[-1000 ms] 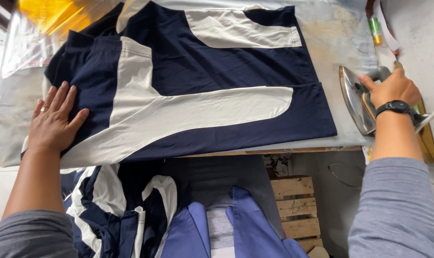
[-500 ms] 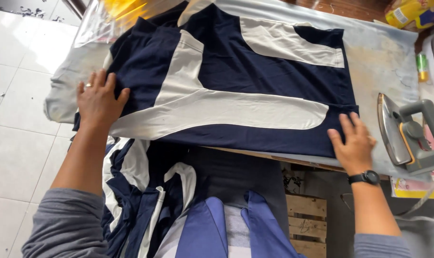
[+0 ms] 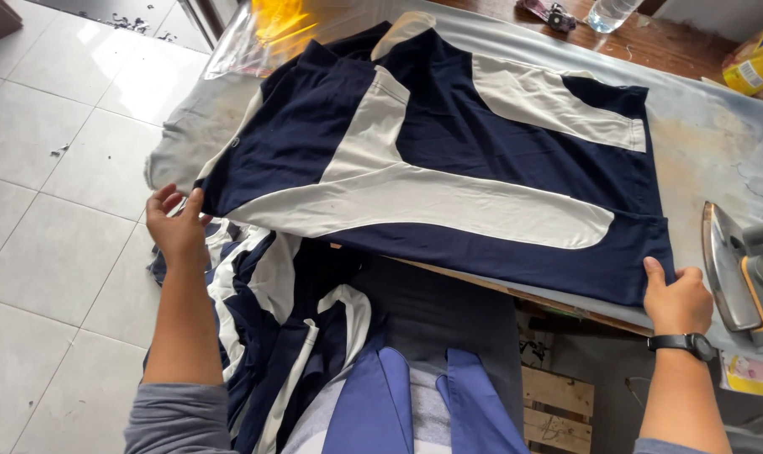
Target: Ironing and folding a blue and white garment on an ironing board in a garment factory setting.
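Note:
A navy garment with pale grey panels [image 3: 448, 160] lies spread on the grey padded ironing table [image 3: 718, 151]. My left hand [image 3: 176, 225] grips the garment's near left corner at the table's edge. My right hand [image 3: 675, 296], with a black watch on its wrist, pinches the near right corner. The garment's near edge is lifted slightly off the table between both hands. A clothes iron [image 3: 743, 273] rests on the table just right of my right hand.
More navy and grey garments [image 3: 264, 336] hang in a heap below the table's front edge. A wooden crate [image 3: 556, 403] sits under the table. A water bottle [image 3: 608, 12] and a yellow package [image 3: 755, 63] stand at the far side. White floor tiles [image 3: 53, 210] lie to the left.
My right hand left the iron and came to the garment's right corner. Both hands went from resting flat on the cloth to gripping its near corners, and the view shifted left.

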